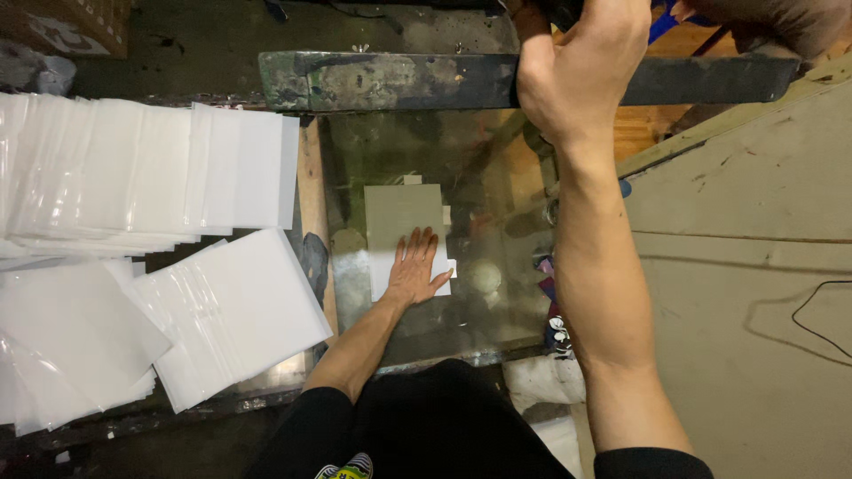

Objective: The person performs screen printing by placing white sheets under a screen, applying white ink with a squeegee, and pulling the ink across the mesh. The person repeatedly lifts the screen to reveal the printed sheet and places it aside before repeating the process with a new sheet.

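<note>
My left hand (417, 266) lies flat, fingers spread, on a white sheet (401, 232) that rests on a glass-topped work surface (479, 168). Grey shadow covers the sheet's upper part. My right hand (581, 66) is raised near the camera and is closed around the dark, paint-stained frame bar (390, 80) that spans the top of the glass, with the frame lifted above the sheet. My fingertips are hidden behind the bar.
Fanned stacks of white translucent sheets (133, 168) lie at the left, with another stack (222, 310) below them. A wooden strip (311, 195) edges the glass. A beige board (754, 293) with a black cable (816, 310) fills the right side.
</note>
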